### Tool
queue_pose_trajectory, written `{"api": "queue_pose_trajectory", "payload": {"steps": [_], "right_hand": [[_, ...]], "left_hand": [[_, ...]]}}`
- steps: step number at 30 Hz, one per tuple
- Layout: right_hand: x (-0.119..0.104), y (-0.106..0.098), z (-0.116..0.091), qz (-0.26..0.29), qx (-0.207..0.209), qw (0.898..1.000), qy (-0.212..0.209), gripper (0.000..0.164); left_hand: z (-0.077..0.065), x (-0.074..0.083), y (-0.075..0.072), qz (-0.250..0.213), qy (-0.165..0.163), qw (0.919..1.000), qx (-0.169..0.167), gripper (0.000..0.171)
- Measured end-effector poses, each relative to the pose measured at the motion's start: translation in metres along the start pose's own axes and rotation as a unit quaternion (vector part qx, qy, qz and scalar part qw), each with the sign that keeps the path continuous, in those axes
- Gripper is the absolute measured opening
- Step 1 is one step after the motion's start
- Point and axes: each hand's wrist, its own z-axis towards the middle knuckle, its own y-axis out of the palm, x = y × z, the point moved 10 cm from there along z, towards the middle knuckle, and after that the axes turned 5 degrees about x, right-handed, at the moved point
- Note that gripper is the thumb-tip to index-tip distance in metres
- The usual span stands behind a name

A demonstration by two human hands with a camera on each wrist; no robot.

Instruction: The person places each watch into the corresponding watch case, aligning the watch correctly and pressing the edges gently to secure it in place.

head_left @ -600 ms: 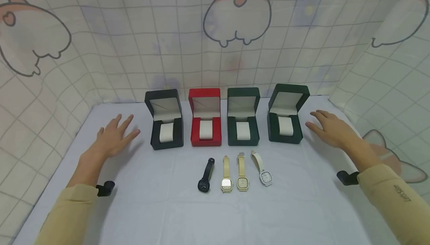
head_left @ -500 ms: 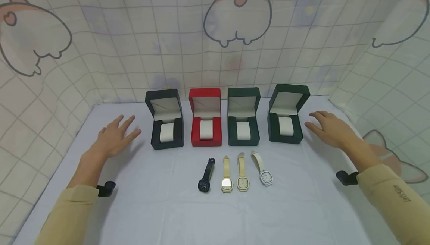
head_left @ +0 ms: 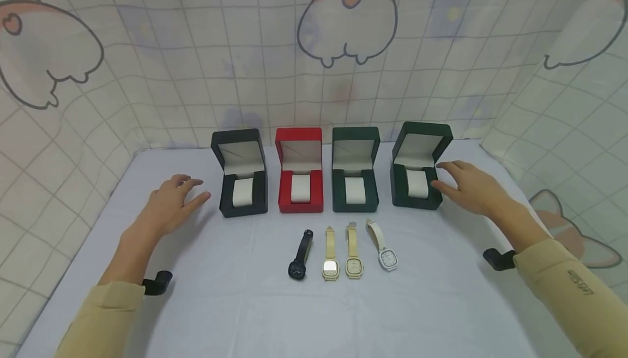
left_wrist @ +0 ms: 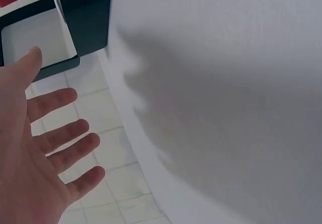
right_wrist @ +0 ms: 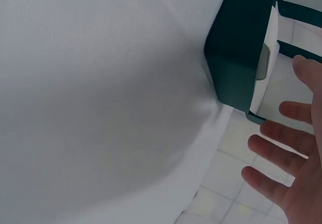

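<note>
My left hand is held above the table, left of a dark box, with its fingers spread and nothing in them. In the left wrist view the palm of the left hand faces the camera. My right hand hovers beside the rightmost green box; its fingertips overlap the box's edge in the head view, and contact cannot be told. The right hand holds nothing. Between the hands lie a black watch, two gold watches and a white watch.
A red box and another green box stand between the outer boxes. All have raised lids and white cushions inside. A white cloth covers the table. Behind it hangs a grid-patterned curtain.
My right hand has moved left towards the rightmost green box. My left hand has shifted slightly right and nearer to me, its fingers bending a little. Watches and boxes stay put.
</note>
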Motion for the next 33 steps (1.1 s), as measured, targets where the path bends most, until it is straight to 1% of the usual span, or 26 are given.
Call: {"api": "queue_pose_trajectory", "payload": {"steps": [6,11,14,21,28,33], "right_hand": [[-0.014,0.004,0.003,-0.004,-0.015,1.0,-0.023,0.071],[-0.023,0.007,0.006,0.017,-0.028,0.999,-0.043,0.065],[-0.028,0.011,0.01,0.03,-0.04,0.998,-0.046,0.065],[-0.033,0.023,0.013,0.047,-0.065,0.995,-0.055,0.066],[-0.035,0.02,0.016,0.044,-0.073,0.994,-0.073,0.064],[-0.037,0.022,0.023,0.045,-0.079,0.993,-0.081,0.063]], "left_hand": [[-0.005,0.011,-0.002,-0.01,0.015,0.9996,0.024,0.063],[-0.007,0.027,-0.006,-0.014,0.038,0.9981,0.046,0.058],[-0.007,0.038,-0.009,-0.011,0.051,0.9973,0.053,0.057],[-0.008,0.062,-0.006,-0.016,0.066,0.9968,0.042,0.055],[-0.006,0.084,-0.001,-0.028,0.079,0.996,0.031,0.051],[-0.008,0.095,0.003,-0.042,0.08,0.9956,0.025,0.046]]}}
